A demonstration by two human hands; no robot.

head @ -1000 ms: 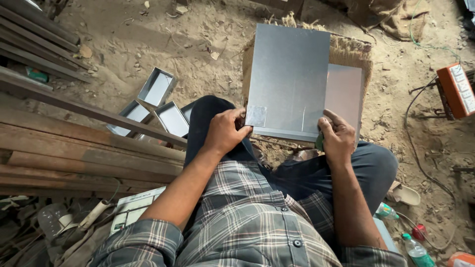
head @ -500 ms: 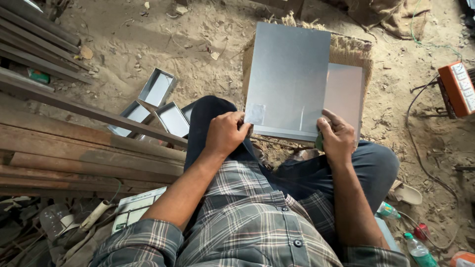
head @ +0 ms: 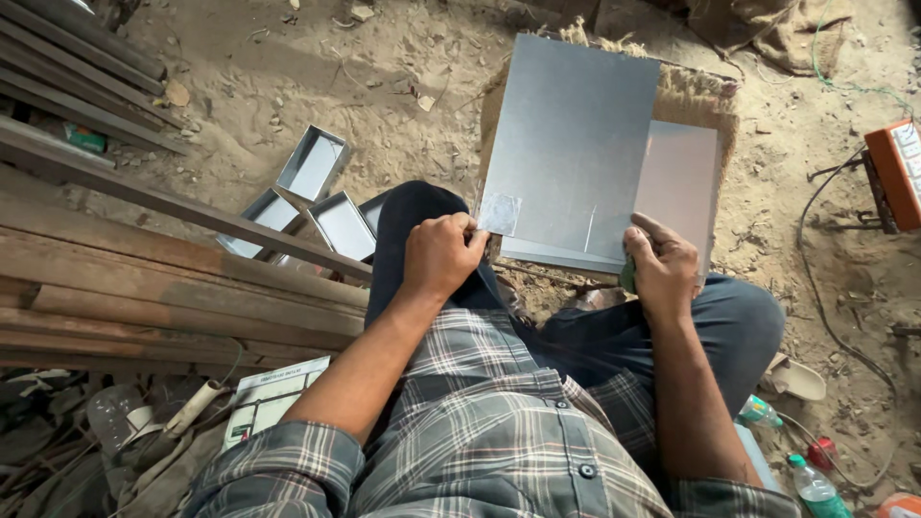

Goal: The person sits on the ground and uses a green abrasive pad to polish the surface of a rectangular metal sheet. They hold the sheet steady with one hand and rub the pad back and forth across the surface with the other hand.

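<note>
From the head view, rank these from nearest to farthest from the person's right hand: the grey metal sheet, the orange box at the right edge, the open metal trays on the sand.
1. The grey rectangular metal sheet: touched along its near edge by the right hand.
2. The orange box: off to the right, by the frame edge.
3. The open rectangular metal trays: far left, beyond the left hand.

Right hand (head: pixel 662 264) hides most of a green tool (head: pixel 627 278)

Open metal trays (head: pixel 312 163) lie on the sandy floor (head: pixel 240 86), beside stacked wooden planks (head: pixel 115 288). Woven mat (head: pixel 696 96) on the ground ahead. Orange box (head: pixel 897 173) at right edge. Plastic bottles (head: pixel 814 484) lower right.
</note>
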